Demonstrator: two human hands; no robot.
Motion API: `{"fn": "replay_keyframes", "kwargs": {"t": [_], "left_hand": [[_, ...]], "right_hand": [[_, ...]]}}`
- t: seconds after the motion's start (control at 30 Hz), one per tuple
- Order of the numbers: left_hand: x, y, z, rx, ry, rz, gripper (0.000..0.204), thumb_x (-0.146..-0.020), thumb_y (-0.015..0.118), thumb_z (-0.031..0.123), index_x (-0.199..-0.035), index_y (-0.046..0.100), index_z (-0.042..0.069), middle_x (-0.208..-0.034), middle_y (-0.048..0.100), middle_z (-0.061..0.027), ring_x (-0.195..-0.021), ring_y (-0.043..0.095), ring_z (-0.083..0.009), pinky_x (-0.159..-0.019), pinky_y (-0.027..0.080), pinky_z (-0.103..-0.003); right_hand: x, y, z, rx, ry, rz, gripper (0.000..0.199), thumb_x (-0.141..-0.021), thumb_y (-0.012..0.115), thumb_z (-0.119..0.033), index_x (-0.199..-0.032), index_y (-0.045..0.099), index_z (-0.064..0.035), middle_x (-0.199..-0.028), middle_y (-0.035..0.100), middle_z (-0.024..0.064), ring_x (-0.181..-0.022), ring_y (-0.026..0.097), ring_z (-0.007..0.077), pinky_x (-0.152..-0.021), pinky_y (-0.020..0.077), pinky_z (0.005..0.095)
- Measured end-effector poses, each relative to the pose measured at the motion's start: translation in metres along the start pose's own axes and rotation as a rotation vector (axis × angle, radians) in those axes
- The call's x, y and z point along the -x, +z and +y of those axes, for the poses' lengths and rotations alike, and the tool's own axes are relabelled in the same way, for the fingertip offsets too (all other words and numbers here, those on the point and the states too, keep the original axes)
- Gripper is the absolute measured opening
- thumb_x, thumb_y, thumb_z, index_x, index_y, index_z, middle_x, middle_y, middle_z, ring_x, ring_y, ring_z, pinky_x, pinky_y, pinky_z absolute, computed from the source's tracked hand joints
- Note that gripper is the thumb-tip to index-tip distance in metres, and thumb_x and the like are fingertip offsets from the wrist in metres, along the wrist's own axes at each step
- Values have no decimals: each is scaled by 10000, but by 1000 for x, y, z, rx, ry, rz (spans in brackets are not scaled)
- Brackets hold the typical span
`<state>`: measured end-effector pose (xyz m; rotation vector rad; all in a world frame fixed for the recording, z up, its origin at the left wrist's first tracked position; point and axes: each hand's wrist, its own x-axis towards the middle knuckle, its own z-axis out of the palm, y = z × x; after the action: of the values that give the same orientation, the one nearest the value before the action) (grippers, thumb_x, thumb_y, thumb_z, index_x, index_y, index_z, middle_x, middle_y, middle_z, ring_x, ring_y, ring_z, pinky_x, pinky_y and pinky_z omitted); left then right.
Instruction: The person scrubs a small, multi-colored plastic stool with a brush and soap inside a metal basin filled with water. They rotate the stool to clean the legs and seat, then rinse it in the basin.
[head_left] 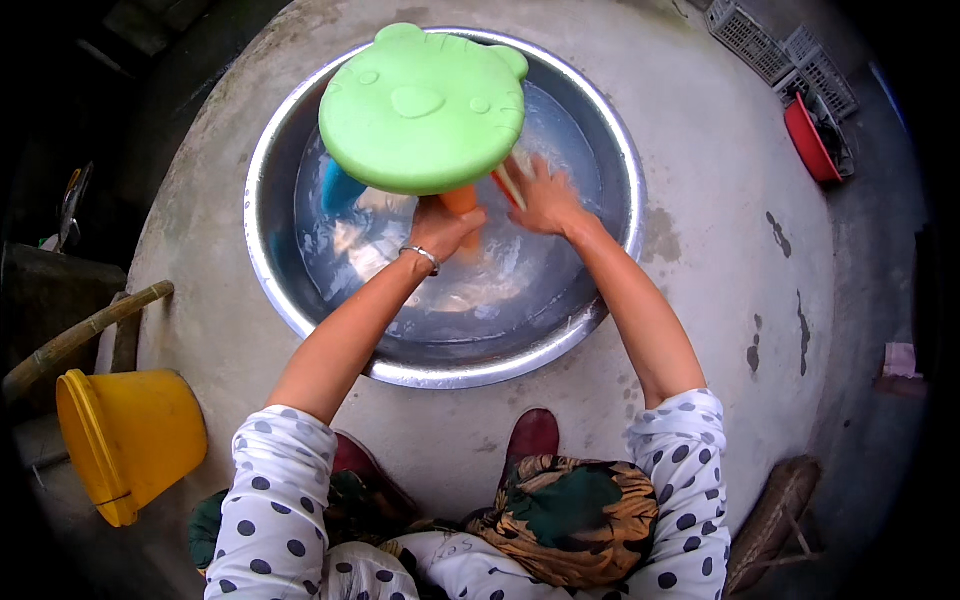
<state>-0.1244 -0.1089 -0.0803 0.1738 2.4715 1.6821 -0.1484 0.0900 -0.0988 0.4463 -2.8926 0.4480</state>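
Two spotted sleeves (270, 510), pushed up the forearms, are nearest, beside patterned trousers (580, 520). Dark red shoes (533, 435) point toward a metal basin (450, 378) on the concrete floor (720, 330). Off to the left are a yellow bucket (165, 420) and, just beyond it, a bamboo pole (90, 335). Cloudy water (430, 325) lies in the basin. Over it, the left hand (445, 225), with a bracelet (422, 258) at the wrist, is closed around the orange leg (460, 199) of a stool (425, 125). The right hand (548, 198) is blurred, its fingers against a slim red-and-pale thing (508, 182); whether it grips this I cannot tell. The stool's green, eared seat covers the basin's far left part, with a blue leg (340, 188) below. Farthest, at upper right, are a red tub (812, 145) and grey crates (750, 42).
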Motion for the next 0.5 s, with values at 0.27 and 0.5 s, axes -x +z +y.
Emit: {"fn": "replay_keyframes", "kwargs": {"t": [0.27, 0.5], "left_hand": [[18, -22, -17, -48, 5, 0, 551, -684, 734, 296, -1049, 519, -56, -982, 611, -159, -896, 592, -257, -775, 465, -356], [26, -30, -11, -60, -74, -40, 573, -649, 699, 316, -1035, 508, -62, -966, 603, -185, -889, 589, -297, -786, 466, -364]], "right_hand": [[132, -110, -111, -234, -468, 115, 245, -839, 524, -292, -895, 591, -63, -884, 602, 102, -773, 585, 266, -727, 454, 395], [146, -90, 7, 53, -537, -29, 147, -788, 502, -193, -748, 602, -91, -772, 606, 61, -785, 552, 229, -838, 426, 396]]}}
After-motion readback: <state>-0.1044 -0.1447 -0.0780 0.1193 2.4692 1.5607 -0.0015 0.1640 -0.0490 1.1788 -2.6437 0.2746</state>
